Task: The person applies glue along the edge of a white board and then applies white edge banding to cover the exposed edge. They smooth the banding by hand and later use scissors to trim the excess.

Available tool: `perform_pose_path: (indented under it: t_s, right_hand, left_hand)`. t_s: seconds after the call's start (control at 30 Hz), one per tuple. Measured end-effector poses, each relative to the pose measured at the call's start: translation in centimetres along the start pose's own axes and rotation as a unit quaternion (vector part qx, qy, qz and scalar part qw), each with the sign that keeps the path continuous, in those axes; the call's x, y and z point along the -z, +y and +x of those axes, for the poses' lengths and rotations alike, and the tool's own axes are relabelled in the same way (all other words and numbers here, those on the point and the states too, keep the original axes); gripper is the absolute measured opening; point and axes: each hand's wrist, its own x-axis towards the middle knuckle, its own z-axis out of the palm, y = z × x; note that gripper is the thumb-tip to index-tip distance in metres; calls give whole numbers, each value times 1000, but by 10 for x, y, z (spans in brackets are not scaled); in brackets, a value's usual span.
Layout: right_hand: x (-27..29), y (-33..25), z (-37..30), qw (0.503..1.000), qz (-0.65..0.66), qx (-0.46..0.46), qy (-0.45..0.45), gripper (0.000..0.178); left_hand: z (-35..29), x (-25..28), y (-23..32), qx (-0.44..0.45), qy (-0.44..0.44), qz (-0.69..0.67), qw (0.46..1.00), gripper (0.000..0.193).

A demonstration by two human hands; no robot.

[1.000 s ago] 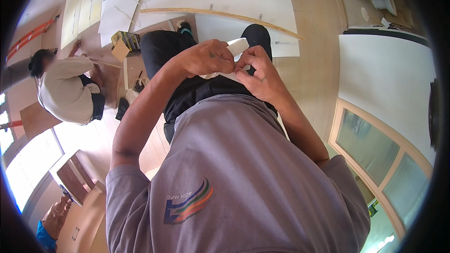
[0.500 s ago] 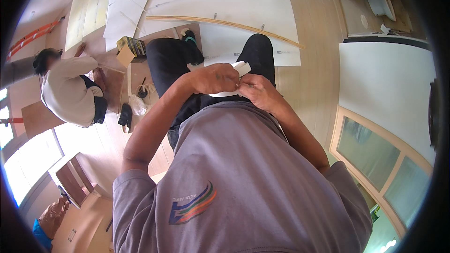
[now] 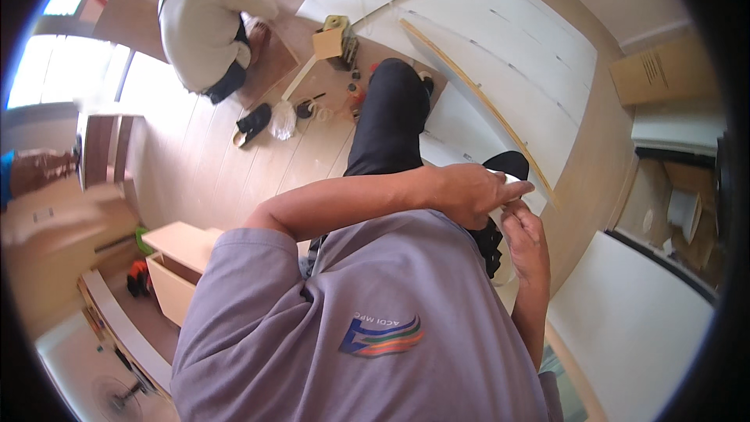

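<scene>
A white roll of flat strip [image 3: 510, 179], mostly hidden by fingers, is in my left hand [image 3: 469, 191], which closes round it with the index finger stretched along it. Just below, my right hand [image 3: 525, 238] has its fingertips pinched together close to the roll; what lies between them is hidden. Both hands are in front of my body, right of my bent, dark-trousered knee [image 3: 388, 113]. Past them, a long thin wooden strip [image 3: 476, 94] lies across white sheets [image 3: 539, 70] on the floor.
To the left, a co-worker [image 3: 207, 31] in a pale top crouches beside a brown board. An opened box [image 3: 336, 45], dark shoes [image 3: 254, 121] and a clear plastic bag [image 3: 283, 121] sit on the floor. A drawer-like wooden box [image 3: 176, 266] is at lower left. White panels [image 3: 617, 328] stand at right.
My view and body have turned, so the co-worker and box appear further right. Both hands have shifted right and lower in view, still together at the white roll.
</scene>
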Motion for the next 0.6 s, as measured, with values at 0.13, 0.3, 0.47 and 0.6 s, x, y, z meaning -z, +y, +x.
perform_pose_path:
  t_s: [0.13,0.3,0.47,0.6]
  right_hand:
    - [-11,-13,-14,973,-172,132,82,24]
    - [-7,-9,-22,917,-347,150,129,24]
    - [-4,-8,-35,891,-405,127,158,24]
    - [-5,-11,-48,865,-448,78,210,25]
  left_hand:
    - [4,-5,8,-3,48,51,998,75]
    - [15,-26,6,-8,71,122,990,81]
    - [29,-38,8,-17,59,96,994,77]
    - [36,-42,17,-50,105,108,987,76]
